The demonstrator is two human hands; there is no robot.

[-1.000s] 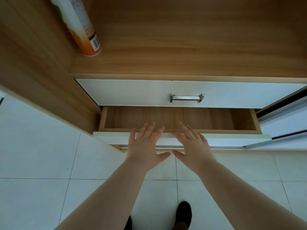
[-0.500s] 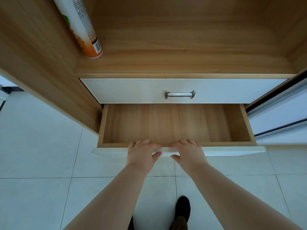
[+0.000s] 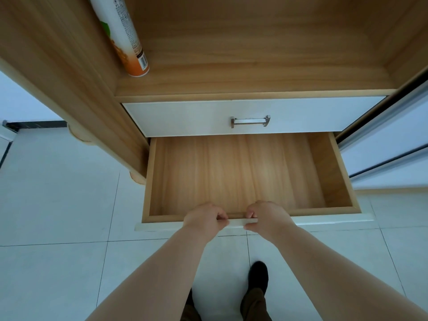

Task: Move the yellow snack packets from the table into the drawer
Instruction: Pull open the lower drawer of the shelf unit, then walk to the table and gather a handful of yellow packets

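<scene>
The left hand and right hand, side by side, grip the front edge of the lower drawer, fingers hooked over it. An even pull from both should keep it straight — no twisting. Its bare floor lies just beyond the knuckles; the yellow snack packets are out of view.

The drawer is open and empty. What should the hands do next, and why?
Probably let go of the drawer. The left hand and right hand both grip its front edge, it is pulled far out, and its bottom is bare. No yellow packets show here, so they must be fetched.
</scene>
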